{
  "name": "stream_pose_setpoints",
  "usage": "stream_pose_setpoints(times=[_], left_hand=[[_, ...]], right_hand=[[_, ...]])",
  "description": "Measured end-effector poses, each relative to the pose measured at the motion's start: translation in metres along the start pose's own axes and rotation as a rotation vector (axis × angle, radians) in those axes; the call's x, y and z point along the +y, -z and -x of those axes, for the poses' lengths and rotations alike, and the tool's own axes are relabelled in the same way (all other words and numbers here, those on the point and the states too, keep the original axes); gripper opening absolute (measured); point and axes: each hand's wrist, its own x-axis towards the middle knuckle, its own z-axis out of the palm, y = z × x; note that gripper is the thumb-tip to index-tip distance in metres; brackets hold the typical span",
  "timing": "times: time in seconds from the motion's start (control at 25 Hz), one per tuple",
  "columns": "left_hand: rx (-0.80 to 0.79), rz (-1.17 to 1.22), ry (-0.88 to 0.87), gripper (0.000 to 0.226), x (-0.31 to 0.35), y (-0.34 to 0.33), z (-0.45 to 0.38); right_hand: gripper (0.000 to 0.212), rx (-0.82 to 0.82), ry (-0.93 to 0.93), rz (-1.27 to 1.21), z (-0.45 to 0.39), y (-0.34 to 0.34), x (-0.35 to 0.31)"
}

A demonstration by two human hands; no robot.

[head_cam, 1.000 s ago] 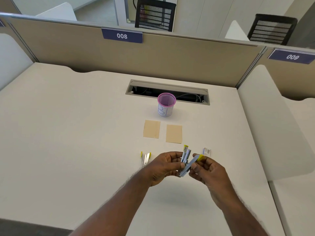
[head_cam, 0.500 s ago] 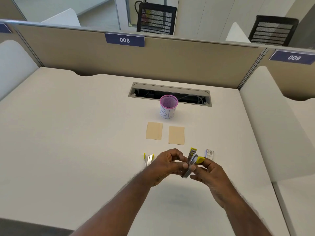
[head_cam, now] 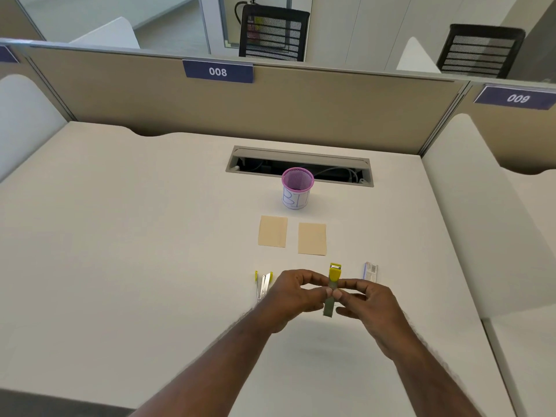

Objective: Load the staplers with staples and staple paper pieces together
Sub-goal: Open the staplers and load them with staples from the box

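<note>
Now closed rather than splayed open, the stapler stands near upright at lower centre, pinched between fingers of the left hand and right hand. Left lies a second stapler, open on the table; two paper pieces sit above.

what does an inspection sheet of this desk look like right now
surface: desk, pale, bare in front.
job's things: stapler held in both hands; second stapler lying open at left; two paper pieces side by side; staple box at right.
clutter: pink mesh cup.
hands: left hand and right hand pinch the stapler.
cables: some in the desk slot.
surroundings: partition, two chairs behind.
</note>
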Motion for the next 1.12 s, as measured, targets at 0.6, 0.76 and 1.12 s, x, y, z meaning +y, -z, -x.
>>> stream_pose_setpoints(times=[0.6,0.76,1.12], left_hand=[[-0.088,0.092,0.210,0.015,-0.021,0.032,-0.016],[-0.087,0.090,0.211,0.018,-0.023,0.034,-0.017],[-0.020,0.113,0.168,0.023,-0.025,0.024,-0.019]], right_hand=[[0.017,0.014,-0.116,0.140,-0.014,-0.027,0.011],[0.026,0.011,-0.117,0.144,-0.017,-0.029,0.012],[0.016,-0.018,-0.107,0.194,-0.022,-0.021,0.012]])
